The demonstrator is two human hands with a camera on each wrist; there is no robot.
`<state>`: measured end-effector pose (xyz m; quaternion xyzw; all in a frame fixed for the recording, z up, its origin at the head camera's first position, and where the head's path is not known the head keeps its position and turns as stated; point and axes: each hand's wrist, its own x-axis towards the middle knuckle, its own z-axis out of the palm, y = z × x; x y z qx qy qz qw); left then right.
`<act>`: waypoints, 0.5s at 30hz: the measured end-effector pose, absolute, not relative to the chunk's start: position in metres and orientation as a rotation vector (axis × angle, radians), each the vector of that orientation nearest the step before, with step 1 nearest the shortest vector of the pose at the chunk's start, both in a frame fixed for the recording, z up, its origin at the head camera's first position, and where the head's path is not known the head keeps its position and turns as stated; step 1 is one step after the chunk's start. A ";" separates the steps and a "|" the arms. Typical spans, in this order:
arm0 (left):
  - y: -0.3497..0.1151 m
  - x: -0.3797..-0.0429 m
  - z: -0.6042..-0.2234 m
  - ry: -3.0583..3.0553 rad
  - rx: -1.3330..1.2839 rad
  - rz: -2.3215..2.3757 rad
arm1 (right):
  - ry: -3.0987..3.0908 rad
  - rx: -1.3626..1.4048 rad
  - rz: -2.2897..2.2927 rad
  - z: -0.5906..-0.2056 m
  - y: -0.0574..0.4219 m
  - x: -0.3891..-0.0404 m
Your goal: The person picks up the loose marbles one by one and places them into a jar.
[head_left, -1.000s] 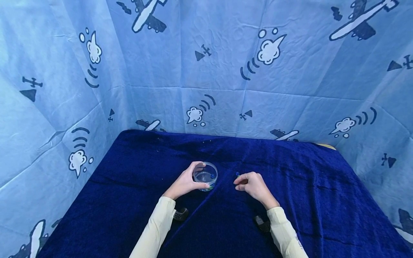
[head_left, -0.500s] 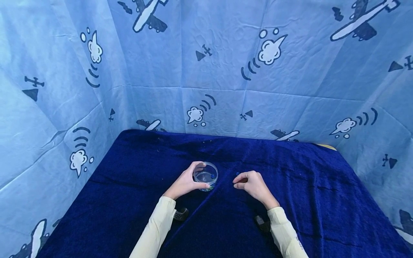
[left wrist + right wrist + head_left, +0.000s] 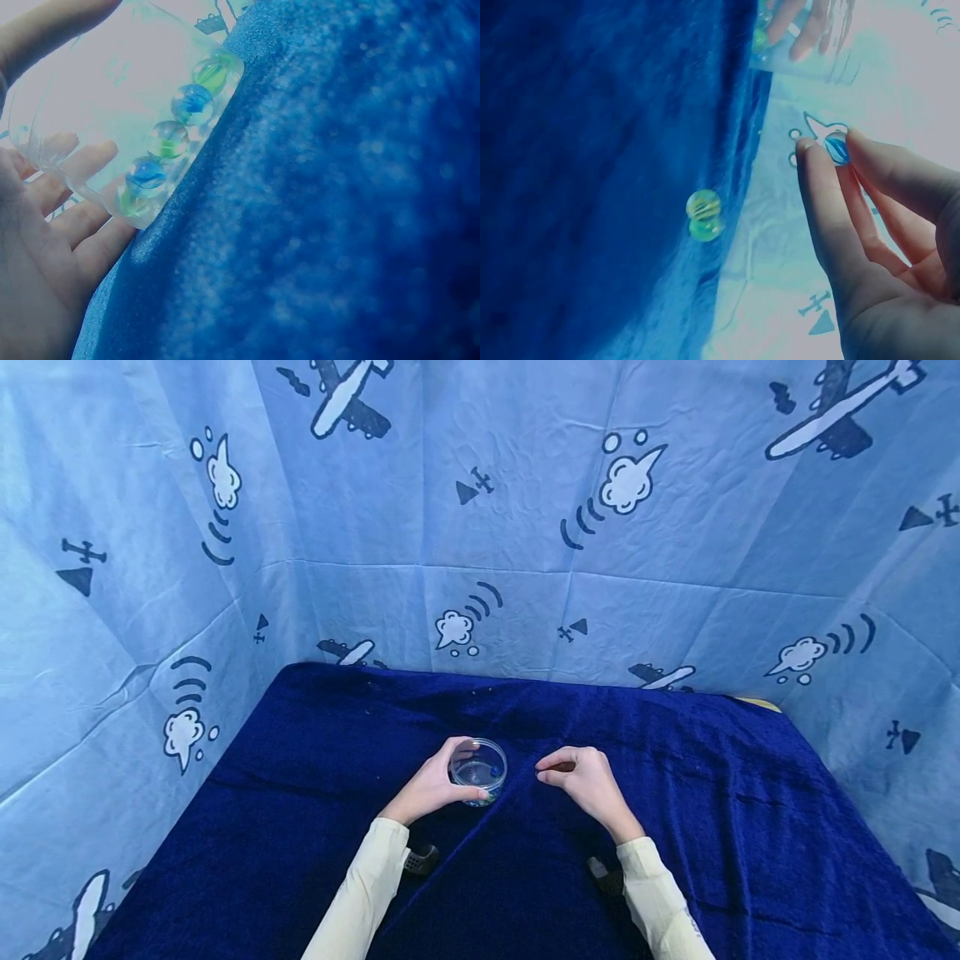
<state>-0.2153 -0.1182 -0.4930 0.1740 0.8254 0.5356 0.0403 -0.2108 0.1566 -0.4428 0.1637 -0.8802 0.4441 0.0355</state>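
Note:
My left hand [image 3: 429, 785] grips a clear round tub [image 3: 480, 783] by its side, thumb in front and fingers behind. Through the wall, the left wrist view shows several glass marbles along the bottom, some with blue swirls [image 3: 193, 104], others with green [image 3: 169, 139]. To the right of the tub, my right hand [image 3: 588, 781] pinches a clear marble with a blue swirl [image 3: 838, 149] between thumb and fingertip, raised over the cloth. Beneath it in the right wrist view, a yellow-green marble [image 3: 703, 204] and a greener one [image 3: 706, 229] lie together; the hand hides them in the head view.
A dark blue velvety cloth [image 3: 337, 727] covers the table. Light blue sheets [image 3: 510, 527] printed with airplanes hang along the back and both sides. Something yellow [image 3: 761, 702] peeks out at the back right corner of the cloth.
The blue marble that lay by the right fingertips is now pinched in the right hand. That hand has moved slightly up and left. The left hand and tub have stayed put.

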 end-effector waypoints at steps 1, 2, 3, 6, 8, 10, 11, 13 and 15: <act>-0.118 -0.216 -0.494 2.527 0.536 1.645 | -2.693 0.496 1.373 -0.442 0.155 -0.211; -0.118 -0.216 -0.494 2.524 0.538 1.651 | -2.681 0.487 1.386 -0.441 0.153 -0.211; -0.118 -0.216 -0.495 2.522 0.536 1.654 | -2.668 0.481 1.400 -0.440 0.152 -0.210; -0.118 -0.216 -0.495 2.521 0.520 1.661 | -2.634 0.467 1.434 -0.437 0.146 -0.210; -0.118 -0.216 -0.494 2.520 0.518 1.665 | -2.613 0.451 1.455 -0.435 0.143 -0.210; -0.118 -0.216 -0.494 2.520 0.515 1.663 | -2.598 0.441 1.462 -0.434 0.139 -0.210; -0.118 -0.216 -0.494 2.522 0.516 1.659 | -2.590 0.439 1.459 -0.433 0.137 -0.209; -0.118 -0.216 -0.494 2.520 0.514 1.657 | -2.580 0.441 1.456 -0.432 0.134 -0.209; -0.118 -0.215 -0.494 2.522 0.511 1.651 | -2.571 0.457 1.452 -0.431 0.131 -0.209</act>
